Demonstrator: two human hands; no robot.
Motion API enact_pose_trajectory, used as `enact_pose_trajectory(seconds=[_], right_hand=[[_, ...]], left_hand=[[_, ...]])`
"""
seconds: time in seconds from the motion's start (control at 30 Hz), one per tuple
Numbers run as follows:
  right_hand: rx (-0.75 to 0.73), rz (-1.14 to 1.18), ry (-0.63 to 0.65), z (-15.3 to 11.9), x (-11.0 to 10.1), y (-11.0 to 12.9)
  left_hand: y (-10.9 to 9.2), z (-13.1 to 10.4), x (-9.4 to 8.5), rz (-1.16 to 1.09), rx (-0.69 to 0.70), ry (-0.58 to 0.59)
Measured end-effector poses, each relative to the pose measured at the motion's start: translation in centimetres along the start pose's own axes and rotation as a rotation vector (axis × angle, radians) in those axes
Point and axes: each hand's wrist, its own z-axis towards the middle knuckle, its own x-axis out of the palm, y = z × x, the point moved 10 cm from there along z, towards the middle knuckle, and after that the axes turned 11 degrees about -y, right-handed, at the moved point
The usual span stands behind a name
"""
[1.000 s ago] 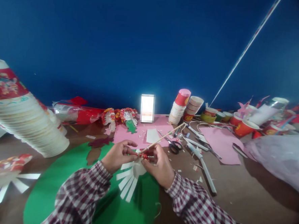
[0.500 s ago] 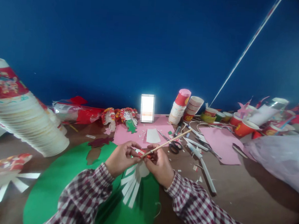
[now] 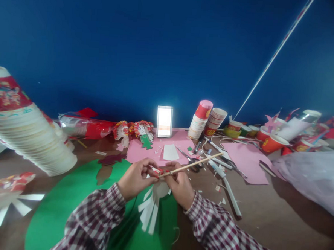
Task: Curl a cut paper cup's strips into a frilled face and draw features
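Observation:
A thin wooden stick (image 3: 198, 162) slants up to the right between my hands, its lower end at my fingertips. My left hand (image 3: 139, 178) pinches the red-patterned edge of a cut paper cup (image 3: 149, 210), whose white strips hang down over a green sheet (image 3: 74, 206). With thumb and fingers, my right hand (image 3: 179, 184) holds the stick close to that same edge. The fingers partly hide where stick and cup meet.
Stacked paper cups (image 3: 30, 131) lean at the left, above another cut cup (image 3: 6, 198). Black scissors (image 3: 195, 164), a white glue gun (image 3: 225, 185) and pink paper (image 3: 248, 162) lie right of centre. A plastic bag (image 3: 316, 175) is far right.
The stick has turned to a flatter slant, with its far end lower and further right. The cut cup's strips have swung slightly to the right, and my left fingers have shifted a little.

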Motion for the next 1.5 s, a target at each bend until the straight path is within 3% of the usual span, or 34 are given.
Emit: enact_pose_trajectory(seconds=[0.33, 0.6, 1.0, 1.5], right_hand=[[-0.096, 0.003, 0.074, -0.5, 0.9, 0.9], [0.013, 0.136, 0.111, -0.7, 1.4, 0.2], [-0.059, 0.068, 0.117, -1.3, 1.7, 1.7], [-0.041, 0.103, 0.103, -1.3, 1.6, 1.1]], left_hand=[[-0.5, 0.0, -0.6, 0.085, 0.027, -0.045], [-1.5, -0.4, -0.8, 0.172, 0.104, -0.048], [-0.5, -0.4, -0.7, 0.198, 0.12, -0.071], [-0.8, -0.4, -1.4, 0.359, 0.134, -0.152]])
